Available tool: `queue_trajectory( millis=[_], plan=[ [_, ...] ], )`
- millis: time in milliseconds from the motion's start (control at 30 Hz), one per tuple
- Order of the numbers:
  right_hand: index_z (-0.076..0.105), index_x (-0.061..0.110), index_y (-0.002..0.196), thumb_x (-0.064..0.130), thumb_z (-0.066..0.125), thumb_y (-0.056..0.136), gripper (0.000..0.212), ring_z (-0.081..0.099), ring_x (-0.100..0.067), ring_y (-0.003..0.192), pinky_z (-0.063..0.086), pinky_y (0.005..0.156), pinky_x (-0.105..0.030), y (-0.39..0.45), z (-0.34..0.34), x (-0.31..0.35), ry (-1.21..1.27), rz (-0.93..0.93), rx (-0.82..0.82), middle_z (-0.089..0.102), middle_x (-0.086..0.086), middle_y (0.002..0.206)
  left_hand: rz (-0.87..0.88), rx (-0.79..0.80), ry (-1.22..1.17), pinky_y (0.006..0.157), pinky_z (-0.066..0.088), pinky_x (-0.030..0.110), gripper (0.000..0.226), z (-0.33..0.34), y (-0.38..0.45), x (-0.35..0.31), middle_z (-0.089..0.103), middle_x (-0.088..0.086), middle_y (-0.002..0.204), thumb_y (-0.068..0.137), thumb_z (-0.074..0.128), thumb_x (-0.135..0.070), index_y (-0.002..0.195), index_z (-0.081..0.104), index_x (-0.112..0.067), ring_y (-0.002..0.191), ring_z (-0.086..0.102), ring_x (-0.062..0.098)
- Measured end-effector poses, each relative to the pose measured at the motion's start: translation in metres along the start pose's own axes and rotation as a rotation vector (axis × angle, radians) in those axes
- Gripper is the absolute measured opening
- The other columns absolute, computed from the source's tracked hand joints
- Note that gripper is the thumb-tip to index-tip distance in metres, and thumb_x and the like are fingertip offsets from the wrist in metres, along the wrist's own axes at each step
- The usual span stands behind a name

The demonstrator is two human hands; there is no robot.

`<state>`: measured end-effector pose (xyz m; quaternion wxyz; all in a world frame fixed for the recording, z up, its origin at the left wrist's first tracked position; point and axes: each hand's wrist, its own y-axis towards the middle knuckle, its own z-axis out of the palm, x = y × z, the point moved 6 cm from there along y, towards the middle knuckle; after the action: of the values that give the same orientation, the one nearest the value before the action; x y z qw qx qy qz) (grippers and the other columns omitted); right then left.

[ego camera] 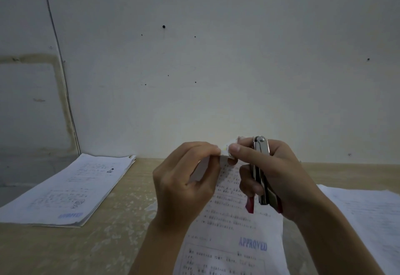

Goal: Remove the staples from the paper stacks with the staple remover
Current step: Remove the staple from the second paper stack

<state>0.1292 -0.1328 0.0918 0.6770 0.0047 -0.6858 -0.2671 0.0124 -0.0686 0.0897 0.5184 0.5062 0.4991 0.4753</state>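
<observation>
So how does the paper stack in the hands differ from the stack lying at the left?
The held stack is lifted, its top corner pinched by the left hand and right hand; the left stack lies flat on the table, untouched. The held stack faces the camera squarely; the left stack lies angled. Both carry a blue APPROVED stamp.

Upright steel staple remover (260,166) beside lifted paper stack (233,220)

A pale wall (216,69) filled most of the view, dimly and evenly lit, greyer toward its top. Small dark holes dotted it, the largest (163,26) above the rest. Left of that hole a thin dark seam (57,45) ran down the wall, with a yellowish stain (58,84) beside it. Below the wall lay a worn, light wooden tabletop (112,205), its surface mottled with paler patches.
</observation>
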Motion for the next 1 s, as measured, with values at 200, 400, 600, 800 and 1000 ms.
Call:
queue_trajectory(
  millis=[200,400,600,800,1000],
  plan=[
    [0.059,0.004,0.066,0.018,0.063,0.067,0.015,0.037,-0.011,0.028,0.037,0.036,-0.020,-0.001,-0.002,0.000,0.058,0.044,-0.004,0.061,-0.009,0.064,0.003,0.060,-0.016,0.069,0.050,0.010,0.016,0.003,0.002,-0.001,0.070,0.009,0.079,0.082,0.061,-0.012,0.083,0.069,0.003,0.077,0.061,0.008],
    [0.061,0.004,0.068,0.019,0.063,0.068,0.015,0.038,-0.012,0.029,0.037,0.037,-0.021,0.000,-0.002,-0.001,0.023,0.039,-0.009,0.062,-0.010,0.067,0.024,0.094,-0.038,0.068,0.049,0.013,0.014,0.006,0.003,-0.001,0.068,0.010,0.079,0.088,0.055,-0.013,0.086,0.065,-0.004,0.078,0.058,0.012],
    [0.062,0.004,0.068,0.014,0.061,0.077,0.014,0.038,-0.011,0.030,0.039,0.038,-0.021,0.001,-0.003,-0.003,-0.019,0.024,-0.004,0.065,-0.008,0.068,-0.010,0.162,-0.069,0.067,0.047,0.015,0.007,0.010,0.002,0.003,0.054,-0.006,0.090,0.089,0.052,-0.012,0.094,0.055,-0.014,0.081,0.054,0.009],
    [0.063,0.005,0.068,0.017,0.063,0.073,0.013,0.038,-0.011,0.030,0.039,0.039,-0.022,0.002,-0.006,-0.005,-0.007,0.022,-0.014,0.063,-0.009,0.066,-0.093,0.223,-0.087,0.072,0.043,0.005,0.014,0.015,0.003,0.005,0.056,-0.007,0.091,0.085,0.053,-0.006,0.095,0.064,-0.003,0.085,0.055,0.003],
    [0.064,0.006,0.067,0.013,0.062,0.077,0.013,0.038,-0.012,0.030,0.038,0.038,-0.023,0.002,-0.007,-0.004,-0.023,0.000,-0.041,0.062,-0.012,0.067,-0.114,0.214,-0.083,0.071,0.042,0.004,0.016,0.015,0.004,0.004,0.061,-0.002,0.089,0.086,0.054,-0.006,0.093,0.067,-0.002,0.083,0.056,0.003]
  ],
)
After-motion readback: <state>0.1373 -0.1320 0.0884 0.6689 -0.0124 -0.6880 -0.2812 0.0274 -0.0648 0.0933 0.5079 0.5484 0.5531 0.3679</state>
